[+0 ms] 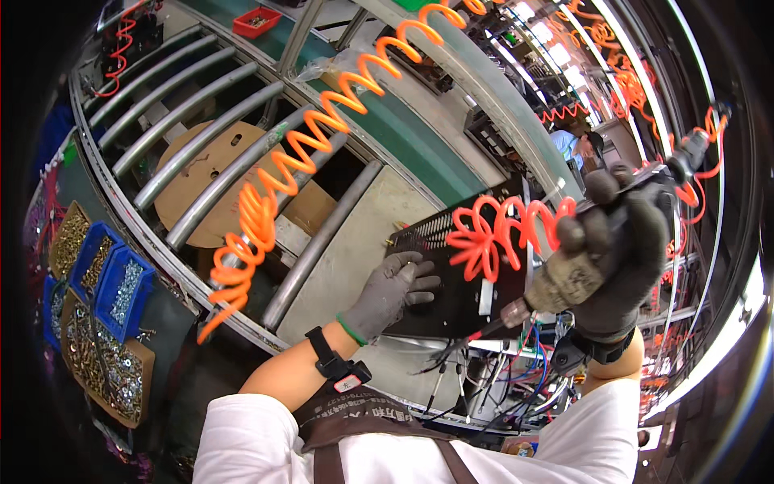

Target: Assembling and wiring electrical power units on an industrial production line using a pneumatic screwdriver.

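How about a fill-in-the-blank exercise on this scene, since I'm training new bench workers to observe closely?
1. The beige-bodied tool is held in the person's ____ hand.
2. The left hand's gray glove has a ____ edge at the wrist.
3. The perforated casing near the left hand is ____.
4. The small bins of screws at the left of the view are ____.

Missing words: right; green; black; blue.
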`<state>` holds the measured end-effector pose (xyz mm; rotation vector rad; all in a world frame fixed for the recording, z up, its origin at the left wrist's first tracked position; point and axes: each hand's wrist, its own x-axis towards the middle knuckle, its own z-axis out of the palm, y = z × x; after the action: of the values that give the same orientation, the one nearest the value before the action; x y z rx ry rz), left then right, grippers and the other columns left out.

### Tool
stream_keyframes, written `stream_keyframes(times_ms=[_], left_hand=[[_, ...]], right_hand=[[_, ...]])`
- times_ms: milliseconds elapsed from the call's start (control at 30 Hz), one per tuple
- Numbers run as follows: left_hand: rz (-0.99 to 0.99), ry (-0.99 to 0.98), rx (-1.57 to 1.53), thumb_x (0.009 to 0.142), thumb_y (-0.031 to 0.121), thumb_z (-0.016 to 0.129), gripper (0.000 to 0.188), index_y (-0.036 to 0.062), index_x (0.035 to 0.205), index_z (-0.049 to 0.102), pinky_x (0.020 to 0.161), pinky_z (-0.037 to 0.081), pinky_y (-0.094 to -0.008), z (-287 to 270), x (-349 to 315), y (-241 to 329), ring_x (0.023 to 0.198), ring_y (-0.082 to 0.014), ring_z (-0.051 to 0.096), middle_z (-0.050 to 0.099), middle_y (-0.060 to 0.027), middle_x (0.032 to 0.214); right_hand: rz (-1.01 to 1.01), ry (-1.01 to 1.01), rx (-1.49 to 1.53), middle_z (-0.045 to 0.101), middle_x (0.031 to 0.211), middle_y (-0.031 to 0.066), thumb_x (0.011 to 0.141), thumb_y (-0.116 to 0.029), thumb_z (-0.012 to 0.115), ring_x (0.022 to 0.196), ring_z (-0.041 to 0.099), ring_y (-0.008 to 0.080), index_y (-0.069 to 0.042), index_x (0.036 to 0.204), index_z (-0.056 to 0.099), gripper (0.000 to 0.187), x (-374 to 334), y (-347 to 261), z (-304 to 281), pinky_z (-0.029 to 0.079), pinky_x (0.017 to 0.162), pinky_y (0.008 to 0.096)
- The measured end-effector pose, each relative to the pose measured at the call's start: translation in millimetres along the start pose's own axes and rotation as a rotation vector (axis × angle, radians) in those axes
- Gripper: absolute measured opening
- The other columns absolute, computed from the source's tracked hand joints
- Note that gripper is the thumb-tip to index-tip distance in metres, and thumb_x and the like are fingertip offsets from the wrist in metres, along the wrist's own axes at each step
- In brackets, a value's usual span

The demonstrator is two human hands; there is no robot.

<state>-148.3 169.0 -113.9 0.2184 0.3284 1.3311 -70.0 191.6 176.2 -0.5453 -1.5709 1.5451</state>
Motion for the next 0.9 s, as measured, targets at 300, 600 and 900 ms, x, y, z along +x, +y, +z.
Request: stream_keyframes(times_ms=[300, 600, 900], left_hand=[[0.034, -0.133, -0.037, 0.102, 0.025, 0.053, 0.034, 0.0039, 0.128, 0.051, 0.069, 0.06, -0.0224, 55, -95, 3, 0.09, -0.0128, 0.069, 0.065, -0.0102, 0.113], [-0.018, -0.141, -0.301, 0.097, 0.037, 0.059, 0.033, 0.0103, 0.116, 0.056, 0.056, 0.056, -0.0184, 63, -121, -13, 0.067, -0.0067, 0.063, 0.066, -0.0041, 0.095], [-0.055, -0.16, -0.488, 0.097, 0.035, 0.06, 0.028, 0.0114, 0.111, 0.059, 0.049, 0.056, -0.0172, 53, -126, -13, 0.072, -0.0068, 0.069, 0.069, -0.0028, 0.093]], right_hand=[[-0.389, -0.122, -0.011, 0.059, 0.109, 0.0089, 0.097, -0.019, 0.047, 0.063, 0.053, 0.0109, -0.009, 0.12, 0.05, 0.024, -54, -29, -20, 0.046, 0.071, 0.0364], [-0.386, -0.214, 0.063, 0.059, 0.112, 0.0106, 0.099, -0.02, 0.046, 0.069, 0.056, 0.0102, -0.005, 0.125, 0.049, 0.03, -73, -19, -8, 0.047, 0.076, 0.0363], [-0.381, -0.255, -0.036, 0.058, 0.109, 0.0095, 0.098, -0.02, 0.046, 0.063, 0.046, 0.0102, -0.006, 0.124, 0.047, 0.03, -70, -9, 14, 0.045, 0.073, 0.035]])
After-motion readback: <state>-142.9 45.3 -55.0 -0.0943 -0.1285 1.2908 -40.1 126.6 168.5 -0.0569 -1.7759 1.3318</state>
